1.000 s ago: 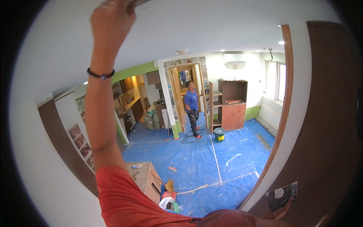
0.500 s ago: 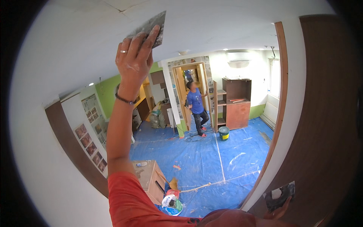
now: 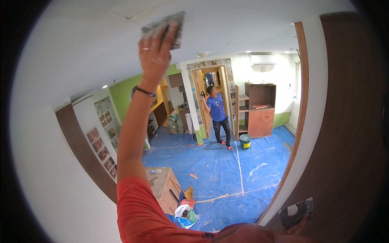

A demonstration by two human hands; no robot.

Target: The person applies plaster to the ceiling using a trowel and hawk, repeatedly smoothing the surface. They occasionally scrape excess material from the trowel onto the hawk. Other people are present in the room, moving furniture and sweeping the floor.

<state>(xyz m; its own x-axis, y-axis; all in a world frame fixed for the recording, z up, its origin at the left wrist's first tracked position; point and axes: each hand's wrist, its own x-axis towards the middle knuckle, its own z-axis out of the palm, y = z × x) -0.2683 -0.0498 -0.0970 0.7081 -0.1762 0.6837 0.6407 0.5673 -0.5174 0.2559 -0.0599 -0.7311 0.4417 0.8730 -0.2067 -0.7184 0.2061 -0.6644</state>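
Note:
Raised overhead, my left hand (image 3: 155, 50) is closed on a thin, putty-smeared metal scraper plate (image 3: 178, 33) held up at the white ceiling (image 3: 97, 44). Its fingers lie along the plate, and the hand is slightly blurred. A crack (image 3: 129, 18) runs in the ceiling left of the plate. Low on the right, my right hand (image 3: 299, 227) grips a second dark, stained plate (image 3: 304, 209), which carries a lump of white putty (image 3: 292, 210). Part of that hand is hidden by the plate and by shadow.
A person in blue (image 3: 217, 106) stands by the doorway, one hand raised with a dark object. Blue sheeting (image 3: 219, 170) covers the floor. A wooden box (image 3: 164, 186), white bucket (image 3: 187, 220), dark pail (image 3: 245, 142) and brown cabinet (image 3: 260, 122) stand around. A wooden frame edge (image 3: 302, 81) rises at right.
My left hand and its plate have shifted right along the ceiling. The right-hand plate has dropped slightly. The other person has stepped and raised a hand; the view has turned a little left.

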